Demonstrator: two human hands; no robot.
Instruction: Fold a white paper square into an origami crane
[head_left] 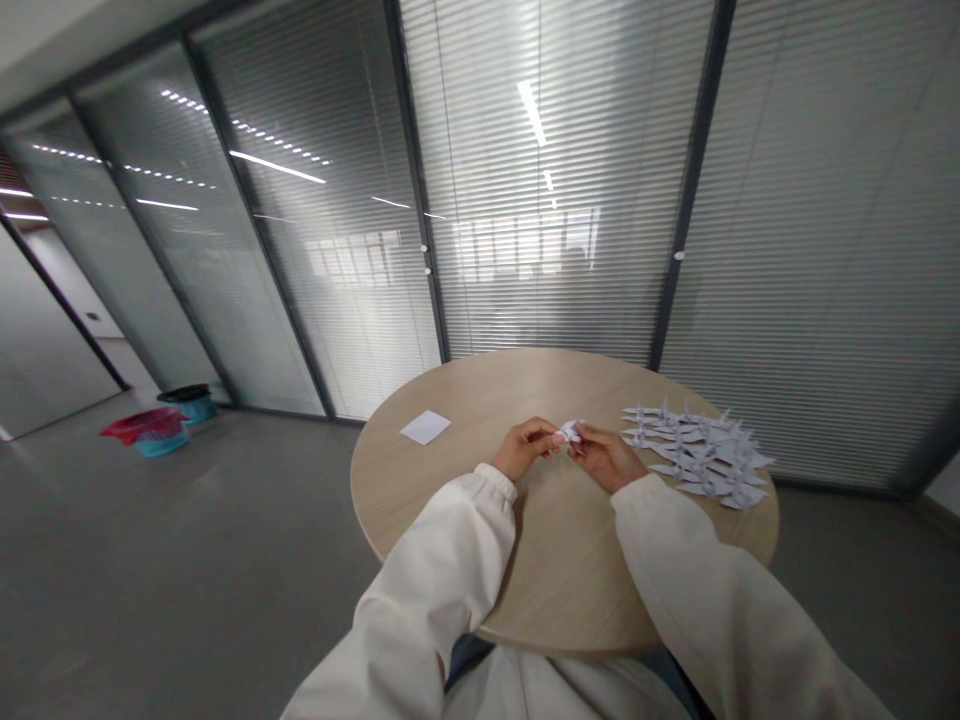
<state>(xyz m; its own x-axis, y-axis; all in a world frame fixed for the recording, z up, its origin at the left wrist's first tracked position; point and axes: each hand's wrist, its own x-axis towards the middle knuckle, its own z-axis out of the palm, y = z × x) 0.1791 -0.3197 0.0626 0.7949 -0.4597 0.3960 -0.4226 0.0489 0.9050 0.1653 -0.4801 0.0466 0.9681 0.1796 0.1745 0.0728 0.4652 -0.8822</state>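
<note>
Between my two hands, just over the round table (570, 570), is a small piece of folded white paper (570, 431). My left hand (526, 446) pinches its left side between thumb and fingers. On the other side, my right hand (606, 455) grips it with the fingertips. The fingers cover part of the paper, so its full shape is hard to make out. To the right lies a cluster of several folded paper cranes (701, 450), set close together in rows. A flat white sheet of paper (426, 427) rests on the table's left side.
Glass partition walls with blinds (555, 200) stand right behind the table. On the floor at left are a bin with a red liner (150, 430) and another with a black liner (187, 398). The table's rounded edge curves close in front of my body.
</note>
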